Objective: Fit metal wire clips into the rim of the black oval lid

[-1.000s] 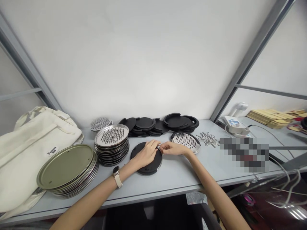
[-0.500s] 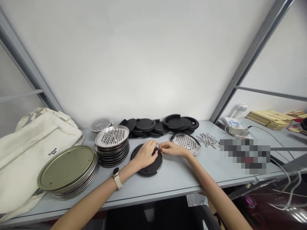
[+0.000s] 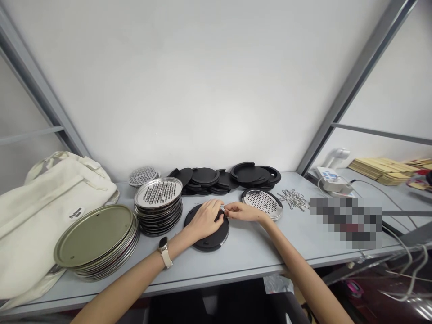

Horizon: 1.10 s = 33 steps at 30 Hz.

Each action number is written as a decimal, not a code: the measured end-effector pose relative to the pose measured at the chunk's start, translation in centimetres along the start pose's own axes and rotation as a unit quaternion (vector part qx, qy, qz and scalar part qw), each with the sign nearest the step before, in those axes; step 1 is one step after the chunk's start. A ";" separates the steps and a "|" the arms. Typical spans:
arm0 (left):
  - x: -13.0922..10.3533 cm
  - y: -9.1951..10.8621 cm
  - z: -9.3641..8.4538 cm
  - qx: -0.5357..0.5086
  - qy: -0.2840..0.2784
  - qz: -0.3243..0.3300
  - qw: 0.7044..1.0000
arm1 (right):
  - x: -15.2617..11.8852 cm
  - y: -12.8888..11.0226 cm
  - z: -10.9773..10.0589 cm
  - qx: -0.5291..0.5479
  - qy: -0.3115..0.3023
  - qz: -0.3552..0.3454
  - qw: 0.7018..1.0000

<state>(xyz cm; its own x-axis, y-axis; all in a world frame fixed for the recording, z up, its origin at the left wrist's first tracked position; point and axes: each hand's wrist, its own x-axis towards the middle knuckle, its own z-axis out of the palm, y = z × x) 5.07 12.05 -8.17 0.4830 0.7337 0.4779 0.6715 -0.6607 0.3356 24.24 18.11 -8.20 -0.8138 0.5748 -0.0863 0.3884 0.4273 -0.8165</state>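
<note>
A round black disc (image 3: pixel 209 238) with a thin metal rim lies on the table in front of me. My left hand (image 3: pixel 206 218) lies over its top, fingers bent together around its far right side, holding it down. At that same edge, my right hand (image 3: pixel 240 211) pinches a small metal wire clip (image 3: pixel 222 209), mostly covered by the fingertips. Right behind my right hand rests a round metal grater (image 3: pixel 262 201) in a black holder. A loose pile of wire clips (image 3: pixel 293 199) lies further right.
Stacked round graters (image 3: pixel 158 193) stand left of the disc, near a stack of olive-green round plates (image 3: pixel 96 236) and a cream bag (image 3: pixel 50 216). Black round holders (image 3: pixel 204 176) line the wall. At right are a white box with cables (image 3: pixel 332 180), wooden pieces (image 3: pixel 381 170) and a metal frame post (image 3: pixel 354 85).
The fingertips of my right hand have shifted slightly at the disc's edge, and more of the metal clip shows. My left hand stays on the disc.
</note>
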 end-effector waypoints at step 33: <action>-0.3 -0.4 0.5 0.029 -0.014 0.009 0.999 | -0.1 0.0 0.0 0.012 0.009 -0.003 1.000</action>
<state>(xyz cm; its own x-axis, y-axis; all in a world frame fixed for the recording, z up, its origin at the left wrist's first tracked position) 4.92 12.13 -8.82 0.5101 0.7267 0.4601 0.6942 -0.6636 0.2786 24.30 18.03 -8.19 -0.8086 0.5841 -0.0709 0.3719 0.4139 -0.8309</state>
